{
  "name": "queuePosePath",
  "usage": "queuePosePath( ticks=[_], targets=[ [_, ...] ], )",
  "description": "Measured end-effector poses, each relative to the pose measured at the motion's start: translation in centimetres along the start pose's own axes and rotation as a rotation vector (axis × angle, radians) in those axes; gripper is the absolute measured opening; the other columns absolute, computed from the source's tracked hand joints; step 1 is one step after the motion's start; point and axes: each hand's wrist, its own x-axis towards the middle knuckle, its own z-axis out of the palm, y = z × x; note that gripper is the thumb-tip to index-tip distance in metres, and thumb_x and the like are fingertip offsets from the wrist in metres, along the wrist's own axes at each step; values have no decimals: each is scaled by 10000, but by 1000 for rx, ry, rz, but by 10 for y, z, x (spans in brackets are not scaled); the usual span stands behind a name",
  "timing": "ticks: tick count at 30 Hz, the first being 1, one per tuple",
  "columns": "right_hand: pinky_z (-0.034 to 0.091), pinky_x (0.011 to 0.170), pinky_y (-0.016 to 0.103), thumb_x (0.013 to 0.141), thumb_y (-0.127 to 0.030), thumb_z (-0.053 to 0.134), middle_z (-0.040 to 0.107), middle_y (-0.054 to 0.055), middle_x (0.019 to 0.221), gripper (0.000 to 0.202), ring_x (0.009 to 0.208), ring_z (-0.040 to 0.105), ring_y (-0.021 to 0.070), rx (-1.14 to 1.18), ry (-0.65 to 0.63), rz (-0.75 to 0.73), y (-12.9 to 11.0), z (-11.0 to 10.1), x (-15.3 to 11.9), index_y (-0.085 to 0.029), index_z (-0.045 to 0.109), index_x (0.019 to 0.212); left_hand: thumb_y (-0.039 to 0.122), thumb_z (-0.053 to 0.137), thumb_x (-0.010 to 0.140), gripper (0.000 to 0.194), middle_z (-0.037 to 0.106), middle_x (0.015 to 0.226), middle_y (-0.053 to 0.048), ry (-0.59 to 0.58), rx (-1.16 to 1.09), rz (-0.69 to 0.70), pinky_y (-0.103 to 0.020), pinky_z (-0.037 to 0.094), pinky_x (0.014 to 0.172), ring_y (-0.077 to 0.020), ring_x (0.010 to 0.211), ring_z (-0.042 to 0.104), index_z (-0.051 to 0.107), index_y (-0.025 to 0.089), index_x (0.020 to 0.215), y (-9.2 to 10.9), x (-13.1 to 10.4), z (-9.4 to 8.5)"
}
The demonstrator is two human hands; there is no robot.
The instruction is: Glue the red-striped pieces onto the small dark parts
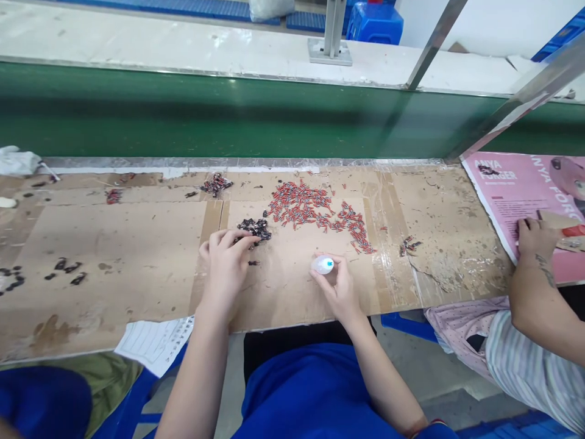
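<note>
My left hand [226,259] is at the near-left edge of a pile of small black parts [256,228], thumb and forefinger brought together; what lies between the fingertips is too small to make out. A single dark piece [254,263] lies just right of that hand. In my right hand [340,283] is a small white squeeze bottle [321,264] with a blue tip, gripped between thumb and fingers above the cardboard. Beyond both hands spreads a large heap of small red and black parts [299,204], with a tail of them [355,228] reaching down to the right.
Cardboard [137,256] covers the bench, backed by a green panel [183,116]. Small clusters of dark parts [216,184] lie about. At right, another person's hand [537,238] rests over a pink printed sheet [503,207]. A metal post [516,103] slants above. Lined paper [158,344] overhangs the front edge.
</note>
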Motion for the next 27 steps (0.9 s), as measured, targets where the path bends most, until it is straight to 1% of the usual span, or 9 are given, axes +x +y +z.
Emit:
queuePosePath(
  ticks=[3,8,11,14,16,18,21,25,27],
  targets=[
    [556,798,347,791,-475,719,720,62,1054,412,901,678,213,195,-8,56,2,-7,-6,-232,653,1118,189,501,900,290,733,966,-78,-104,13,138,-536,297,913,-333,1030,535,754,331,922,-12,11,4],
    [499,527,275,732,-506,731,695,23,877,427,608,574,141,413,87,133,2,-18,-8,-231,690,1056,238,489,927,261,721,912,-91,-83,51,217,-483,360,869,-300,944,555,743,295,949,-22,13,1],
    [434,476,243,651,-432,782,634,-21,733,352,536,509,110,486,218,176,2,-22,-5,-230,655,910,224,455,939,289,706,921,-93,-84,-18,260,-430,419,822,-272,901,562,740,272,924,-8,6,-2],
    [370,459,222,603,-367,784,606,-37,679,313,501,450,82,583,306,202,1,-25,-1,-216,629,830,211,425,956,308,707,925,-85,-98,-148,283,-402,458,853,-248,937,591,725,248,900,17,-11,1],
    [341,453,223,580,-342,781,618,-28,676,311,502,442,81,617,331,224,1,-26,0,-205,646,824,214,417,966,304,728,939,-73,-146,-232,269,-390,474,871,-232,951,621,717,243,929,33,-27,9],
    [362,474,237,555,-323,793,633,-13,680,315,538,488,102,596,347,243,0,-27,0,-197,660,812,238,462,961,259,751,904,-54,-171,-280,223,-386,482,859,-224,915,653,719,251,926,45,-43,17],
    [393,510,257,560,-338,796,643,0,674,310,585,537,131,538,343,262,0,-26,-2,-188,680,805,274,567,924,181,765,840,-30,-135,-314,118,-381,485,818,-214,834,683,720,257,829,55,-59,25],
    [360,486,243,592,-384,785,648,-1,665,328,548,509,116,490,322,260,0,-23,-5,-181,704,837,298,651,867,128,762,813,-20,-104,-384,-39,-360,503,777,-206,800,694,701,241,763,60,-62,25],
    [377,498,241,585,-376,800,660,1,678,334,561,524,119,476,308,257,1,-22,-5,-180,712,840,310,668,852,113,762,802,-21,-109,-399,-66,-353,507,761,-207,783,695,703,238,774,60,-60,23]
  ],
)
